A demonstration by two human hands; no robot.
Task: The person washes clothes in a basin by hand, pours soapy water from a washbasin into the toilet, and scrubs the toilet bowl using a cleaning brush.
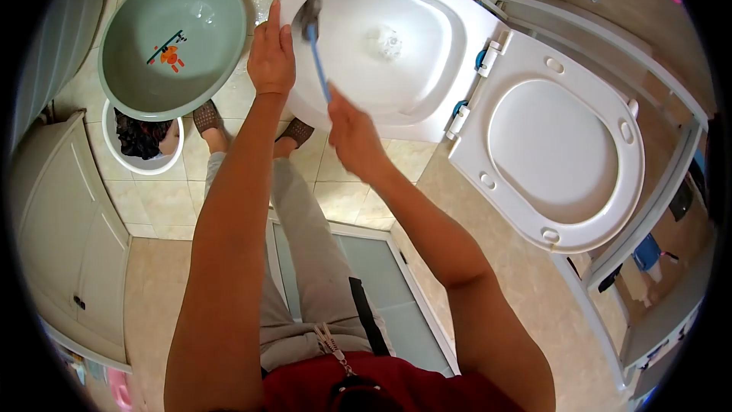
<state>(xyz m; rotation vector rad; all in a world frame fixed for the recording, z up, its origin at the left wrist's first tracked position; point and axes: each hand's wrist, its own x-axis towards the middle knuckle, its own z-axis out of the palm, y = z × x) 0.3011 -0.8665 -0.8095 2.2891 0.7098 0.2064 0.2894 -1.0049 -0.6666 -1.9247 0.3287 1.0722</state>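
Note:
My right hand is closed around the blue handle of a toilet brush. The brush's dark, blurred head is against the inside of the white toilet bowl, near the rim on the left side. Flat against that rim's outer left edge lies my left hand, thumb and fingers apart, with nothing visible in it. A little water shows at the bottom of the bowl. To the right, the toilet seat and its lid are swung back off the bowl.
A green basin with a cartoon print stands left of the toilet, overlapping a white bucket holding dark cloth. A white rack stands behind the raised seat. My feet in brown slippers are on the tiled floor.

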